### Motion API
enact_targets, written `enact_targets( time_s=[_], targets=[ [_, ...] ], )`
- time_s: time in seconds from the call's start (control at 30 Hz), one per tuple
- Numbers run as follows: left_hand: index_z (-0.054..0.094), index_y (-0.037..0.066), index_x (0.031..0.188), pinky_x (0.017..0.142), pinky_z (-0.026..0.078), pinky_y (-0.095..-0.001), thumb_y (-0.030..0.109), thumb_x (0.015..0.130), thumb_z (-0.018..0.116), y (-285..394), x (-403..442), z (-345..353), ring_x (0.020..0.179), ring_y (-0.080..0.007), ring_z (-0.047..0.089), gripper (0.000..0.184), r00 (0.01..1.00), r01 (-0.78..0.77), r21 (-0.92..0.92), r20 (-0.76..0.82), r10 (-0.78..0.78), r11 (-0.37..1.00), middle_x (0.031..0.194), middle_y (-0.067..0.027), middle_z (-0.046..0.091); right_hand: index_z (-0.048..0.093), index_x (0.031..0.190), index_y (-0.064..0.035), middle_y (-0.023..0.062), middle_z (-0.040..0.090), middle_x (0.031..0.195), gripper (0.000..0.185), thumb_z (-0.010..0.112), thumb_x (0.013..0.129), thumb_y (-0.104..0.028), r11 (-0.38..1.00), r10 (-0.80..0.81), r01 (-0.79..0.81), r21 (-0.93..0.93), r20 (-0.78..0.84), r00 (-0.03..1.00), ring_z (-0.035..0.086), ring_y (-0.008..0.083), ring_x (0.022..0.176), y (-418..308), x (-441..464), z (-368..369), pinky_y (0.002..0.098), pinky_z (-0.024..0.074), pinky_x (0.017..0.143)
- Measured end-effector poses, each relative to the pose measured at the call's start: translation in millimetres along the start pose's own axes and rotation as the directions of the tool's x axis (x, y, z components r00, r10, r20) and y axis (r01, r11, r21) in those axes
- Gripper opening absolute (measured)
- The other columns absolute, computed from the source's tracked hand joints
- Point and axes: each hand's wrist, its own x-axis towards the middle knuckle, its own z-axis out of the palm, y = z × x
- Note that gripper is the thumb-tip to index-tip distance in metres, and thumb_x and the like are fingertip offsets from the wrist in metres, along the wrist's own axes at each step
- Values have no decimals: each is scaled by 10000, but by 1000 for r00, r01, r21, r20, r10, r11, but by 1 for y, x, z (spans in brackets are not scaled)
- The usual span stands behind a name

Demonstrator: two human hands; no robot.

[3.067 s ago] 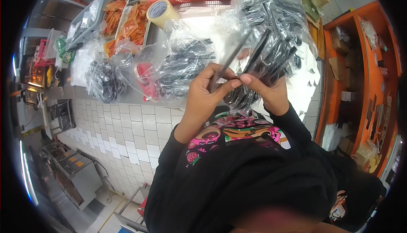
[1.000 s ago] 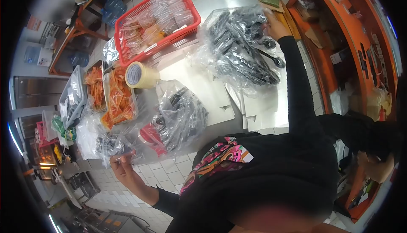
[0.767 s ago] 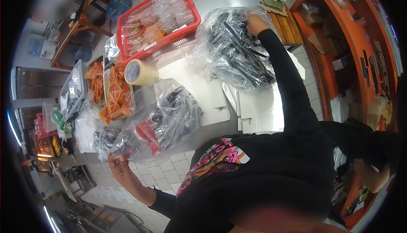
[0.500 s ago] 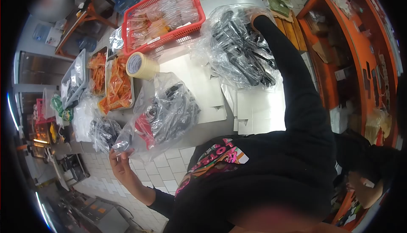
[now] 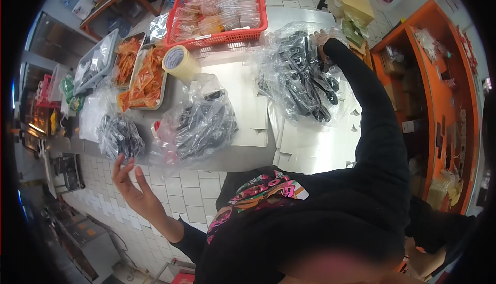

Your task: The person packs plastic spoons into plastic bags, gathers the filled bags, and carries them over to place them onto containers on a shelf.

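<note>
Plainly, my right hand [image 5: 319, 38] is the nearer one to the large, crumpled, clear plastic bag [image 5: 269, 69] of long black spoons [image 5: 314, 85]; it reaches over the bag's far right edge, against the film. Its fingers are largely hidden by plastic and sleeve, so I cannot tell whether they pinch anything. The bag lies forward and to the right on the grey metal desk [image 5: 250, 156], over pale flat sheets [image 5: 315, 147]. Inside, many of the spoons run lengthwise from the far side toward me, slanting right, with several rounded ends at the near right, well apart from my fingers. My left hand [image 5: 137, 193] is far from all that, holding nothing, fingers spread, by the desk's near left edge. Just beyond its fingertips sits a small clear plastic bundle of dark pieces [image 5: 121, 134]; whether they touch, I cannot tell. Between my hands lies another clear bag of black pieces [image 5: 206, 124].
</note>
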Motion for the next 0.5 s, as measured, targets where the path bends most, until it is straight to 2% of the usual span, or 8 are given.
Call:
enact_targets(
  time_s=[0.07, 0.1, 0.2, 0.23, 0.27, 0.33, 0.4, 0.5],
  targets=[
    [483, 19, 1010, 986, 392, -403, 13, 895, 514, 19, 2, 11, 1045, -236, 553, 120, 993, -78, 34, -91, 81, 996, 1219, -161, 495, 360, 1344, -93, 123, 525, 1277, 1040, 882, 460, -259, 995, -98, 95, 34, 84, 992, 476, 310, 1185, 7, 12, 7, 555, 336, 1000],
    [490, 12, 1003, 1000, 379, -432, -8, 890, 502, 28, 1, 16, 1047, -253, 549, 115, 969, -231, 5, -92, 231, 973, 1184, -172, 505, 385, 1325, -84, 130, 547, 1251, 1000, 874, 470, -259, 991, -132, 128, 45, 110, 985, 535, 317, 1133, 10, 16, 12, 516, 378, 990],
    [490, 13, 981, 1030, 342, -503, -58, 847, 505, 56, -4, 34, 1006, -277, 567, 152, 857, -514, -28, 26, 515, 857, 1062, -176, 547, 424, 1281, -59, 165, 611, 1120, 950, 875, 458, -208, 977, -209, 203, 64, 108, 972, 569, 348, 1070, 26, 33, 41, 457, 479, 873],
    [491, 20, 982, 1033, 339, -505, -57, 834, 521, 62, -6, 42, 998, -273, 572, 170, 828, -544, -117, 80, 554, 831, 1040, -167, 563, 465, 1223, -49, 176, 628, 1054, 851, 855, 482, -201, 958, -256, 273, 91, -165, 953, 596, 360, 995, 34, 39, 65, 436, 498, 812],
    [503, 37, 972, 1008, 364, -508, -56, 814, 539, 66, -10, 53, 982, -274, 585, 186, 819, -511, -228, 164, 550, 829, 1013, -151, 592, 506, 1166, -40, 187, 645, 987, 752, 835, 507, -194, 932, -275, 348, 101, -426, 862, 623, 372, 921, 37, 40, 75, 415, 518, 750],
    [522, 40, 1006, 915, 451, -438, -20, 801, 585, 73, -19, 84, 944, -285, 608, 223, 755, -400, -371, 384, 531, 838, 1008, -128, 614, 532, 1129, -63, 185, 632, 1014, 587, 757, 597, -171, 952, -220, 267, 150, -268, 938, 607, 350, 971, 30, -17, 30, 428, 499, 809],
    [526, 43, 1051, 854, 488, -376, 28, 806, 610, 73, -27, 119, 941, -302, 606, 259, 649, -304, -426, 562, 513, 852, 1032, -120, 609, 532, 1122, -88, 167, 619, 1028, 477, 677, 668, -119, 934, -181, 309, 181, -505, 844, 585, 334, 1012, 31, -38, 28, 413, 474, 862],
    [520, 51, 1100, 841, 488, -349, 68, 814, 622, 67, -38, 164, 978, -316, 587, 304, 541, -195, -457, 687, 484, 868, 1093, -121, 585, 530, 1092, -103, 127, 602, 1061, 376, 634, 732, -77, 884, -209, 382, 271, -502, 839, 556, 305, 1054, 16, -93, 2, 399, 452, 900]
  ],
)
